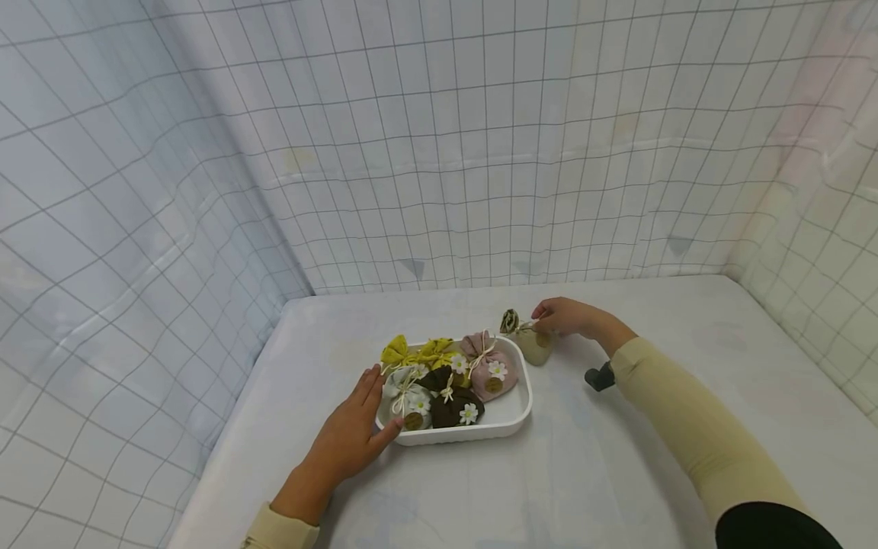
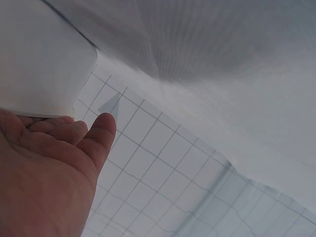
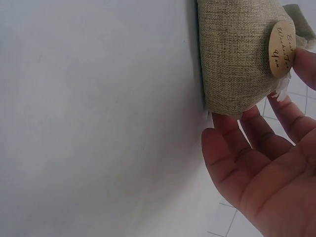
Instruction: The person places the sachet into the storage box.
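My left hand lies against the left end of a white tray, fingers straight; in the left wrist view its fingertips meet the tray's edge. Inside the tray sit small drawstring pouches with daisy trims: two yellow ones, a pale grey one, a dark brown one and a pink one. Just beyond the tray's right end, my right hand holds a beige burlap pouch between thumb and fingers. The right wrist view shows its round tag beside my thumb.
A small dark grey object lies on the white-covered table, by my right sleeve. White grid-patterned sheets hang at the back and along both sides.
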Demonstrator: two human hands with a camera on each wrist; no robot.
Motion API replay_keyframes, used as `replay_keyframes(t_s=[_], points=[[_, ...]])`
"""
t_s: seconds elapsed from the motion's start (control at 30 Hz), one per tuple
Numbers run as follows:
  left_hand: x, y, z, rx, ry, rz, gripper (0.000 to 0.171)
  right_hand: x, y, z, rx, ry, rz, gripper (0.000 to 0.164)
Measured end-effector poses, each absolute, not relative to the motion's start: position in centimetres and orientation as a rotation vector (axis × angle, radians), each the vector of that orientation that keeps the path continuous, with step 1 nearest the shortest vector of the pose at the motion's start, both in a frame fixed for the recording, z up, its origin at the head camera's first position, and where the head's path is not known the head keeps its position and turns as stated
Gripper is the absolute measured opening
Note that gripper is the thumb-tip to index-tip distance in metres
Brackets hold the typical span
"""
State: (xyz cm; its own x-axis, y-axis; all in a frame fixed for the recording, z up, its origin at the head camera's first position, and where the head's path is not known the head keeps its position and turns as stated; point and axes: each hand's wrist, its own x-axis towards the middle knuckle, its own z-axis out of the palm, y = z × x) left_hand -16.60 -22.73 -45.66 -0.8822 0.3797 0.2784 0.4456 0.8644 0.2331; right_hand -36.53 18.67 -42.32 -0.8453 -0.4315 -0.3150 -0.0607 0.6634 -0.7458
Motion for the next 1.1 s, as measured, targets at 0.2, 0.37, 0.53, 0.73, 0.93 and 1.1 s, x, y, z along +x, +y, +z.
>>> replay_keyframes(t_s=[0.2, 0.37, 0.53, 0.73, 0.93, 1.1], points=[[-16.57, -22.7, -45.64, -0.628, -2.819, -0.432, 0.082, -36.82, 18.8, -42.48, -0.382, 2.365, -1.044, 0.04], [-16.55, -22.71, -45.67, -0.626, -2.823, -0.432, 0.082, -36.77, 18.84, -42.35, -0.354, 2.33, -1.044, 0.041], [-16.53, -22.72, -45.6, -0.633, -2.812, -0.421, 0.081, -36.61, 18.83, -42.27, -0.333, 2.3, -1.058, 0.036], [-16.46, -22.68, -45.49, -0.636, -2.807, -0.428, 0.081, -36.65, 19.06, -42.65, -0.309, 2.301, -1.052, 0.033], [-16.48, -22.65, -45.51, -0.637, -2.806, -0.425, 0.081, -36.76, 19.33, -42.99, -0.267, 2.295, -1.054, 0.038], [-16.52, -22.66, -45.54, -0.638, -2.797, -0.419, 0.081, -36.64, 19.31, -43.1, -0.258, 2.291, -1.069, 0.038]])
